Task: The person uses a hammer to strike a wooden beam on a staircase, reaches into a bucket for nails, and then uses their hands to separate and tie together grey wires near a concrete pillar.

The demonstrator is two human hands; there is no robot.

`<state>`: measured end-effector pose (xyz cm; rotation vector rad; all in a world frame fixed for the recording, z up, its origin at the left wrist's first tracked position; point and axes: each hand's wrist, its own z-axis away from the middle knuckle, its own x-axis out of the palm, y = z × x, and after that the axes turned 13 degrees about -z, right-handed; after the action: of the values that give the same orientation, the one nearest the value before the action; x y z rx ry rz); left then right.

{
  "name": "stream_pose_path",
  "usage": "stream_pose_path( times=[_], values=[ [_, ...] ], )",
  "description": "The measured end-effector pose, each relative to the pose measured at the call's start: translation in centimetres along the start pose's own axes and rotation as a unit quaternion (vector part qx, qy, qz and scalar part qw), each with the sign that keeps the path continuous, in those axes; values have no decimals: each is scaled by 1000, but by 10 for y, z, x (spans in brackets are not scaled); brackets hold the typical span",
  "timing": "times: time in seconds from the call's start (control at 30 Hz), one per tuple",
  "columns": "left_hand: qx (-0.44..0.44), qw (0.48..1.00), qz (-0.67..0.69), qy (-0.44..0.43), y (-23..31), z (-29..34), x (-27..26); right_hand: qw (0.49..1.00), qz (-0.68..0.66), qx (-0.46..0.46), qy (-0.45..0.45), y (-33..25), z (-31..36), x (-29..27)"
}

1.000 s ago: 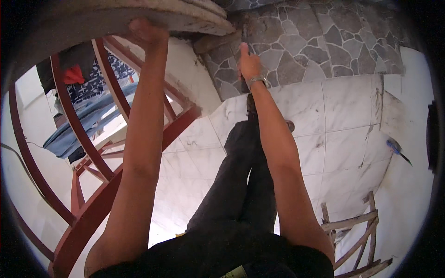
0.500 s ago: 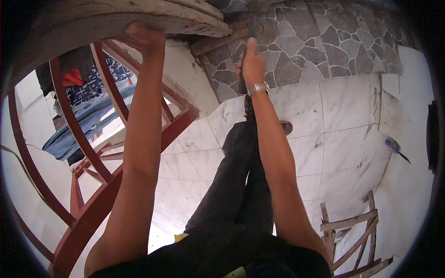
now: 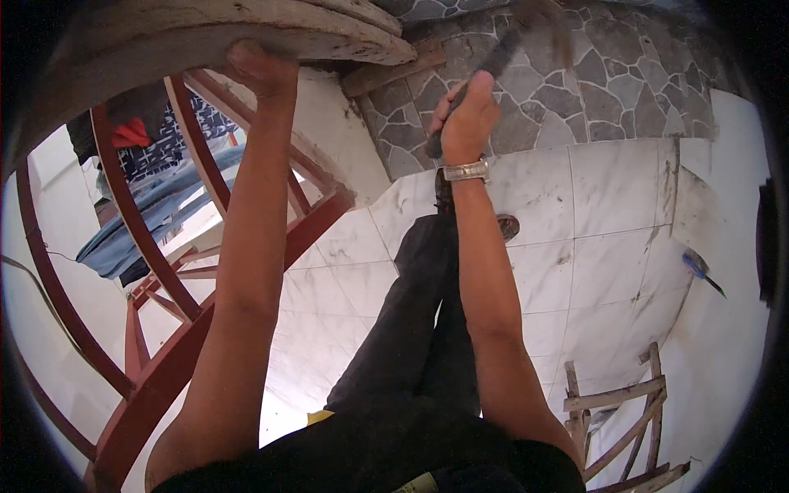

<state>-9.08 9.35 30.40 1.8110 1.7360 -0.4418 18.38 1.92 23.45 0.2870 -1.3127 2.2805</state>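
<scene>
**One hand on the big wood, one hand on a dark stick tool**

The right hand (image 3: 468, 115), with a watch (image 3: 467, 170) on its wrist, is closed around the dark handle (image 3: 499, 56) of a tool; the handle leans up and to the right, in front of the left part of the gray stone-pattern tiles (image 3: 608, 103); its far end is too blurry to tell; the left hand (image 3: 261, 70) is at the lower edge of the big wood slab (image 3: 189, 37); its fingers are mostly hidden, so I cannot tell how tight it holds; red bars (image 3: 148, 242) stand by the left arm; a blue-handled thing (image 3: 696, 264) is by the right edge of the white tile floor (image 3: 538, 197).
</scene>
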Motion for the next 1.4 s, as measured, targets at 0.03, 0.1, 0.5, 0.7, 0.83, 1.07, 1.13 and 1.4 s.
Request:
stream_pose_path(
  times=[0.03, 0.1, 0.5, 0.7, 0.83, 1.07, 1.13, 1.4],
  values=[
    [-1, 1000, 0, 0, 4, 0, 1, 997, -70, -35, 22, -3, 3, 1],
    [-9, 1000, 12, -4, 26, 4, 17, 992, 126, 27, 2, 47, -26, -29],
    [-17, 1000, 21, 1, 29, 4, 21, 989, 130, -33, 58, 52, -26, -24],
    [-6, 1000, 12, 7, 7, 5, 3, 984, 65, 167, 4, 27, -17, -6],
    [5, 1000, -4, 13, -5, -3, -8, 995, -96, 8, 18, 14, -1, 15],
    [-9, 1000, 21, 18, 21, 8, 1, 966, 135, 219, 22, 70, -30, 3],
    [-2, 1000, 11, 20, 13, 2, -3, 989, 100, 101, 40, 48, -20, 4],
    [-16, 996, 69, 50, 54, 0, 23, 954, 279, 82, 76, 87, -60, -32]
  ],
)
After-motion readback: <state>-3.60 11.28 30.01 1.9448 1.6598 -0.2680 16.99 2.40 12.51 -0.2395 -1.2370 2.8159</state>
